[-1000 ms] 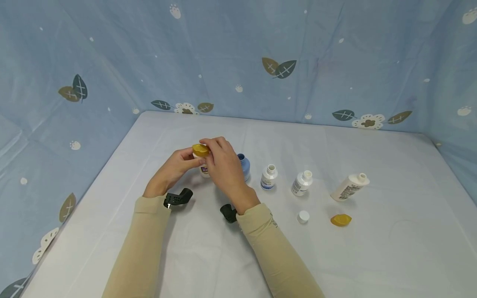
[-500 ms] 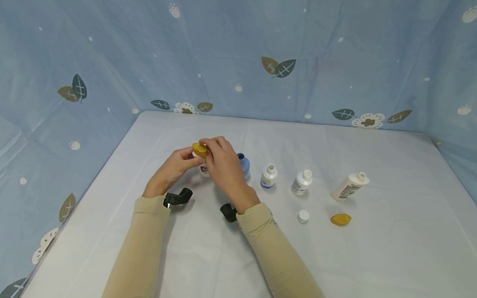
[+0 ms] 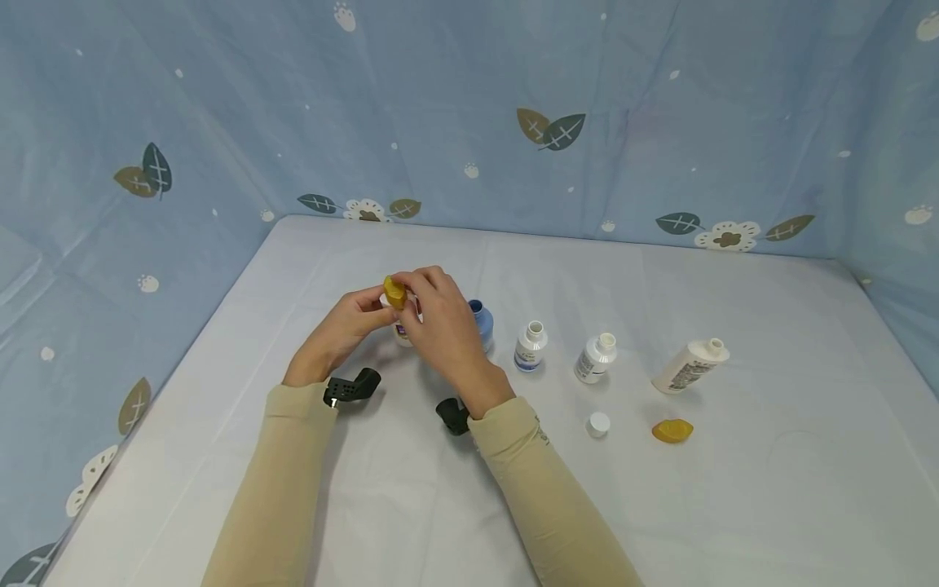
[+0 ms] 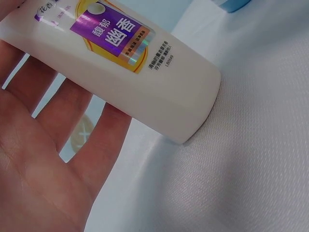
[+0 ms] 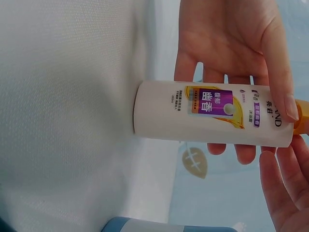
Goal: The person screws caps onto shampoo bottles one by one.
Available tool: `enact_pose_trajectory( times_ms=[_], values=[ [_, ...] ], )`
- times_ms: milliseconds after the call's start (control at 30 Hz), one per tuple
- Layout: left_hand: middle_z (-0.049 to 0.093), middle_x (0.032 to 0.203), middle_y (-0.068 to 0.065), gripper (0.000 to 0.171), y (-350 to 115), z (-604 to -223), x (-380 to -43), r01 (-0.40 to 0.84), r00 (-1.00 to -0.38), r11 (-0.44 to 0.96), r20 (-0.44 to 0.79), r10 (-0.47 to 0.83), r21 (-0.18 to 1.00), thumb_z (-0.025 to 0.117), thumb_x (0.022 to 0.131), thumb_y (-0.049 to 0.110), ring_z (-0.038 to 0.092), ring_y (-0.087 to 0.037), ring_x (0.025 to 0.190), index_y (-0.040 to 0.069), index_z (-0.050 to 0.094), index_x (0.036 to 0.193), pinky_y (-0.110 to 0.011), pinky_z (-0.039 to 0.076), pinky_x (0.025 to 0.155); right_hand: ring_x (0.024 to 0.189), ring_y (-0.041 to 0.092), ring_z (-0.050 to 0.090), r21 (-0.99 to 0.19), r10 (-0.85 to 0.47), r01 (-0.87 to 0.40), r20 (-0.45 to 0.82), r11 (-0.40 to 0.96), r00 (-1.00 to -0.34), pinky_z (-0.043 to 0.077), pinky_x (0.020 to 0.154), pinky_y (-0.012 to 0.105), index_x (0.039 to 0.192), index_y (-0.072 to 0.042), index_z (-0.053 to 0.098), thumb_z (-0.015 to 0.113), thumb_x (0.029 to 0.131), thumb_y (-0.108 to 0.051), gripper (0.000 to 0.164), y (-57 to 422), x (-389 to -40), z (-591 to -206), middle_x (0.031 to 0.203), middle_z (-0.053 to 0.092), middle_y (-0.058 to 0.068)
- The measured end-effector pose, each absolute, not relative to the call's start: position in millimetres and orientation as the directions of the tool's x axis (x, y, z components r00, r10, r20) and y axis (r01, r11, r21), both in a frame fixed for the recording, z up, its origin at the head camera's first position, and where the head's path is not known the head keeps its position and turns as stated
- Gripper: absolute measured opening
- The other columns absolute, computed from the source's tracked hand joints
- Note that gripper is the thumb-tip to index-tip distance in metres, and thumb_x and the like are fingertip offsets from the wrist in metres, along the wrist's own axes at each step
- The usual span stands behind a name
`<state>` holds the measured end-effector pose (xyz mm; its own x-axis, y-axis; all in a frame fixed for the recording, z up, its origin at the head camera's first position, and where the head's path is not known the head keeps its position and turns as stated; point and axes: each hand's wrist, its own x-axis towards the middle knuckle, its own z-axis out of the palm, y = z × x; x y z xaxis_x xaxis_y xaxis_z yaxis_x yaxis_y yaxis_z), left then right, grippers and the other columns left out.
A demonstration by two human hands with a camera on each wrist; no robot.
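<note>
My left hand [image 3: 337,333] grips a white body-wash bottle [image 5: 161,111] with a purple and gold label, thumb across its front near the top and fingers behind. The bottle's base [image 4: 198,116] is down at the white cloth. At its top sits a gold, leaf-shaped cap [image 3: 394,293], which my right hand [image 3: 446,334] pinches between thumb and fingers. In the right wrist view the cap [image 5: 301,116] is partly cut off by the frame edge. Most of the bottle is hidden by my hands in the head view.
Right of my hands stand an uncapped blue bottle [image 3: 482,326], two small uncapped white bottles [image 3: 529,349] and a taller uncapped white bottle [image 3: 688,368]. A white cap [image 3: 597,425] and another gold cap [image 3: 672,430] lie nearer on the white cloth [image 3: 734,505]. A blue patterned curtain [image 3: 469,98] hangs behind.
The gold cap has turned in my right fingers, from lying crosswise to pointing more up and down in the head view. My left hand keeps its grip on the bottle.
</note>
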<state>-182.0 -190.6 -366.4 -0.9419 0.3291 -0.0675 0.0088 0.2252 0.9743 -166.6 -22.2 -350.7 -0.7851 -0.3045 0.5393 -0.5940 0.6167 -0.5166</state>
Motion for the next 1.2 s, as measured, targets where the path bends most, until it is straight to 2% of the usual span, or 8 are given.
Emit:
enact_pose_trajectory(
  times_ms=[367,567,767,1000,1200],
  values=[
    [0.051,0.092,-0.009,0.032,-193,-372,-186,0.000,-0.943,0.194,-0.064,0.325,0.981,0.056,0.086,0.006,0.041,-0.023,0.086,0.002,0.054,0.117,-0.045,0.034,0.082,0.094,0.012,0.047,-0.526,-0.323,-0.604,0.532,0.599,-0.783,0.040,0.073,0.016,0.116,-0.012,0.057,0.057,0.084,-0.013,0.031,-20,-167,-351,0.110,0.049,0.002],
    [0.051,0.100,-0.010,0.032,-197,-385,-194,0.009,-0.940,0.169,-0.049,0.338,0.986,0.060,0.084,0.013,0.042,-0.022,0.091,0.002,0.055,0.114,-0.040,0.035,0.084,0.102,0.013,0.046,-0.523,-0.328,-0.584,0.503,0.621,-0.800,0.041,0.078,0.019,0.120,-0.013,0.054,0.057,0.085,-0.017,0.035,-21,-167,-351,0.116,0.048,0.002],
    [0.051,0.117,-0.009,0.042,-197,-387,-195,0.009,-0.933,0.165,-0.052,0.356,0.986,0.062,0.085,0.022,0.043,-0.021,0.104,0.001,0.052,0.121,-0.037,0.034,0.090,0.103,0.013,0.046,-0.499,-0.333,-0.573,0.490,0.650,-0.805,0.039,0.084,0.021,0.123,-0.015,0.053,0.058,0.086,-0.021,0.038,-22,-167,-351,0.118,0.050,0.000],
    [0.049,0.124,-0.007,0.049,-197,-387,-196,0.012,-0.941,0.199,-0.057,0.335,0.980,0.064,0.082,0.031,0.042,-0.020,0.110,0.004,0.054,0.121,-0.042,0.031,0.096,0.095,0.012,0.046,-0.511,-0.315,-0.560,0.489,0.652,-0.813,0.040,0.073,0.018,0.121,-0.014,0.054,0.059,0.085,-0.021,0.037,-23,-166,-351,0.112,0.048,0.002],
    [0.048,0.125,-0.008,0.050,-197,-388,-196,-0.019,-0.937,0.191,-0.084,0.339,0.981,0.064,0.082,0.031,0.041,-0.021,0.111,0.003,0.052,0.123,-0.043,0.028,0.096,0.084,0.011,0.044,-0.525,-0.309,-0.549,0.478,0.650,-0.822,0.039,0.067,0.018,0.121,-0.014,0.054,0.058,0.085,-0.020,0.036,-23,-166,-352,0.109,0.047,0.003]
  ],
)
